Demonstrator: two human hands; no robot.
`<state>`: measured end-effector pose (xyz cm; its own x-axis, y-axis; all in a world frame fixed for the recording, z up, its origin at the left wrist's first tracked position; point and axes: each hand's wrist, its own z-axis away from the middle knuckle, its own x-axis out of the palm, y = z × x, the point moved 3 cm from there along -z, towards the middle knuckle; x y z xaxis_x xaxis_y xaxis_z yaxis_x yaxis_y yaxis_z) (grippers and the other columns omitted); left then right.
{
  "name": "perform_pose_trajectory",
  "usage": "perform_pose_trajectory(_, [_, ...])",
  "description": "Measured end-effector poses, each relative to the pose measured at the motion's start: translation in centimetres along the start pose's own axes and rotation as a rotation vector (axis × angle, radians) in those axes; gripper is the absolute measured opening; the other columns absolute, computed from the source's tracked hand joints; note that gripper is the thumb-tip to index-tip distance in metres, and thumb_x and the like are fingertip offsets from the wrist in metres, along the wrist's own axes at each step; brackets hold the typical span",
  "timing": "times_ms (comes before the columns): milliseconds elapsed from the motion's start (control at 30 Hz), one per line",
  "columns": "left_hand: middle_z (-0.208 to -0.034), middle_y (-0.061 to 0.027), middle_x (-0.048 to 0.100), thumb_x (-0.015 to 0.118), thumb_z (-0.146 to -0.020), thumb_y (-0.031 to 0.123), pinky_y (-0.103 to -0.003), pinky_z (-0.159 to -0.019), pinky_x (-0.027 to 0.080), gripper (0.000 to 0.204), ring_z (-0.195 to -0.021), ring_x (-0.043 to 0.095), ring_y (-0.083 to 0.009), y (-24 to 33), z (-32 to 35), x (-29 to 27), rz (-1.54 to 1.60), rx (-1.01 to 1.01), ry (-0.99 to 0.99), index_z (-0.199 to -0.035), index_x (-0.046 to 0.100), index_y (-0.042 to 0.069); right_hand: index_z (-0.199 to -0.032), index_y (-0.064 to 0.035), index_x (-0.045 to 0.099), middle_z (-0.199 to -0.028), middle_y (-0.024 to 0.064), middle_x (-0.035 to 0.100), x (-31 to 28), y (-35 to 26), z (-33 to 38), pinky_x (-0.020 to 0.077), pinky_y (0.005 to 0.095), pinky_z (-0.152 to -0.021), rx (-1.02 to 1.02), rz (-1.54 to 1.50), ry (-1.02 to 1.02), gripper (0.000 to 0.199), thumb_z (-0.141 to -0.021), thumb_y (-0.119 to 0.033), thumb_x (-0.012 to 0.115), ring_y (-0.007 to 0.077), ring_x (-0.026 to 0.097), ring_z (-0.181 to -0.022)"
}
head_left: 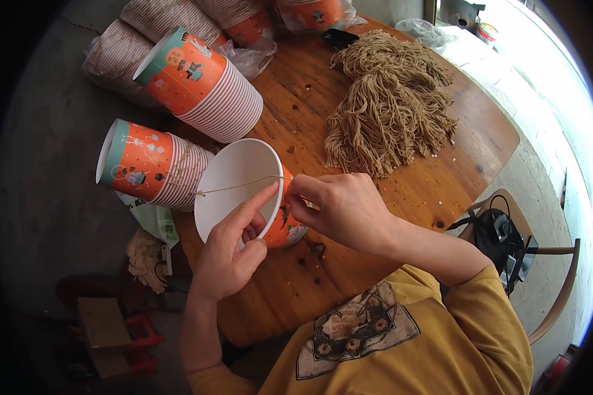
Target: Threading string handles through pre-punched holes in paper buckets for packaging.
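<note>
A white-lined paper bucket point(234, 168) with an orange printed outside is tilted on the wooden table, its mouth toward me. My left hand point(229, 249) grips its near rim, with the index finger stretched toward the right side of the rim. A thin tan cord point(247, 184) runs across the bucket's mouth, its left end free. My right hand point(339, 207) pinches closed at the right rim, where the cord meets the wall. The right fingertips partly hide the point where the cord passes the rim.
Stacked orange paper buckets point(207, 85) and a second stack point(145, 161) lie at the left. Plastic-wrapped stacks point(171, 23) sit behind. A heap of tan cords point(392, 108) covers the table's far right. A chair with a black bag point(494, 230) stands at the right.
</note>
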<state>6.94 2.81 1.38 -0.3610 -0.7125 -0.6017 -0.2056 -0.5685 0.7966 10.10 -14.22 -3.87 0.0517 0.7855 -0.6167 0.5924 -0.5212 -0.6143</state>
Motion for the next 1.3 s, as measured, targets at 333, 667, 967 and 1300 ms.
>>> perform_pose_trajectory(333, [-0.083, -0.0012, 0.060, 0.048, -0.094, 0.008, -0.023, -0.068, 0.045, 0.020, -0.076, 0.054, -0.0057, -3.0, -3.0, 2.0, 0.288, -0.160, 0.056, -0.112, 0.054, 0.000, -0.086, -0.0095, 0.063, -0.064, 0.0101, 0.062, 0.4, 0.6, 0.5, 0.0491, 0.0387, -0.051, 0.079, -0.026, -0.034, 0.009, -0.081, -0.018, 0.063, 0.0295, 0.061, -0.057])
perform_pose_trajectory(667, [-0.081, -0.0172, 0.059, 0.048, -0.090, 0.009, -0.040, -0.069, 0.046, 0.010, -0.076, 0.060, -0.0357, -2.6, -4.0, 1.9, -0.184, 0.056, 0.148, -0.092, 0.044, 0.000, -0.095, -0.0079, 0.059, -0.073, 0.0126, 0.063, 0.1, 1.4, 0.3, 0.0497, 0.0421, -0.056, -0.021, -0.110, -0.079, 0.016, -0.083, -0.018, 0.061, 0.0316, 0.062, -0.066])
perform_pose_trajectory(967, [-0.095, -0.0063, 0.059, 0.042, -0.095, 0.009, -0.026, -0.077, 0.047, 0.010, -0.086, 0.057, -0.0121, -2.6, -3.3, 0.9, 0.432, -0.015, 0.180, -0.087, 0.046, 0.005, -0.102, -0.0122, 0.054, -0.074, 0.0004, 0.058, -3.0, 1.3, -1.3, 0.0354, 0.0432, -0.099, -0.390, 0.082, -0.144, 0.030, -0.075, -0.006, 0.064, 0.0176, 0.058, -0.078])
perform_pose_trajectory(1300, [-0.072, 0.0017, 0.049, 0.046, -0.098, 0.017, -0.020, -0.058, 0.037, 0.008, -0.063, 0.044, -0.0051, -1.9, -4.8, 2.1, 0.716, -0.086, 0.128, -0.100, 0.046, 0.010, -0.098, -0.0050, 0.058, -0.081, 0.0019, 0.056, -4.2, 1.8, -4.3, 0.0428, 0.0285, -0.078, -0.213, -0.480, -0.411, 0.020, -0.079, -0.008, 0.064, 0.0143, 0.053, -0.084])
